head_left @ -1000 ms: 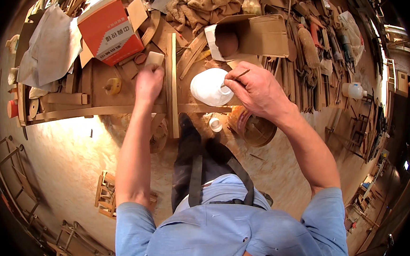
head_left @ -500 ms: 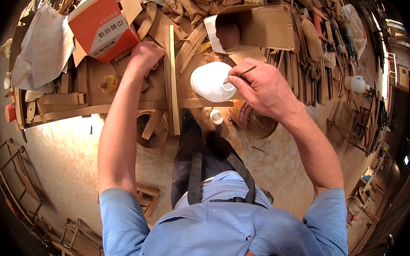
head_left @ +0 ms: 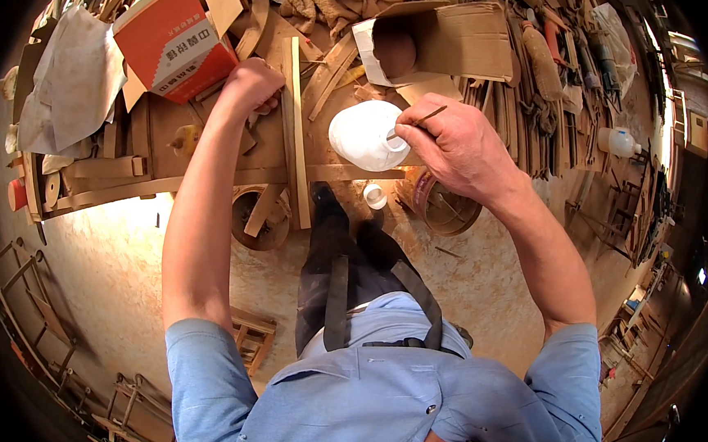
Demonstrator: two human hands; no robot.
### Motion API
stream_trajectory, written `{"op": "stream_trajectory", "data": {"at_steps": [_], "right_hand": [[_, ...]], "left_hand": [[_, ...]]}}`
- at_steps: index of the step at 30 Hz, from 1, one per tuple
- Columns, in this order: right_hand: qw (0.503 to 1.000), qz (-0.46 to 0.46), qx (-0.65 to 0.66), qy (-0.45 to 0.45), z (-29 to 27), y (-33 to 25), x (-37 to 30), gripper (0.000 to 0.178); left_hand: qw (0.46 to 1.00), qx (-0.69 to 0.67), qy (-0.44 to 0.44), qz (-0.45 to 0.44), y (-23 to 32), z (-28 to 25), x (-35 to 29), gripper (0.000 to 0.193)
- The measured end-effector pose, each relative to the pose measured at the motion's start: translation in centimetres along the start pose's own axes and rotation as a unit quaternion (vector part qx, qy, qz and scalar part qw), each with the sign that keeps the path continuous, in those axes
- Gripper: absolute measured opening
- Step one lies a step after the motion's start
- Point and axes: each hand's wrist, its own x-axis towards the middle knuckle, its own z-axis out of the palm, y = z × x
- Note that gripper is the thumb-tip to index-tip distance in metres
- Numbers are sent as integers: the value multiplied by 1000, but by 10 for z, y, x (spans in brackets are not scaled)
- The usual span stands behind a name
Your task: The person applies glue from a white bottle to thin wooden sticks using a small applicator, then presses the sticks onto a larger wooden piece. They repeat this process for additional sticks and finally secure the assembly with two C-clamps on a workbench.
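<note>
My right hand (head_left: 457,146) is closed in a pinch on a thin brown stick (head_left: 431,115). The lower end of the stick goes to the mouth of a white plastic bottle (head_left: 359,137), which leans with its opening toward that hand. My fingers are right at the bottle's rim; whether they touch it I cannot tell. My left hand (head_left: 253,87) is curled closed over the bench, just left of a long pale wooden strip (head_left: 299,134). What its fingers hold, if anything, is hidden. The strip lies across the bench edge and sticks out toward me.
A red and white box (head_left: 173,45) stands beyond my left hand. At the back right lies an open cardboard box (head_left: 469,44), beside stacked wood strips and tools. Two round buckets (head_left: 261,237) and a small white cup (head_left: 375,196) are below the bench edge (head_left: 179,184).
My right hand and the stick have shifted slightly, and the stick stands out at a lower slant. The bottle's mouth has turned a little. My left hand stays nearly in place.
</note>
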Motion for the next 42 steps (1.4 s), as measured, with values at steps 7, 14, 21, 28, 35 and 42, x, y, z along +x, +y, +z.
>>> {"op": "stream_trajectory", "data": {"at_steps": [7,14,21,28,35,42], "right_hand": [[1000,2,9,11,1,1,-1,11],[1000,3,5,25,0,1,0,10],[1000,21,7,4,2,3,2,9],[998,3,13,57,6,4,-1,8],[997,-39,28,63,2,1,-1,9],[997,-2,61,47,2,3,-8,9]], "left_hand": [[999,-1,41,18,6,5,-11,23],[996,-15,79,35,6,8,-20,27],[991,-79,97,41,2,12,-24,26],[988,-127,77,31,-8,13,-13,26],[989,-117,78,40,-8,11,-18,28],[989,-118,72,49,-11,13,-10,26]]}}
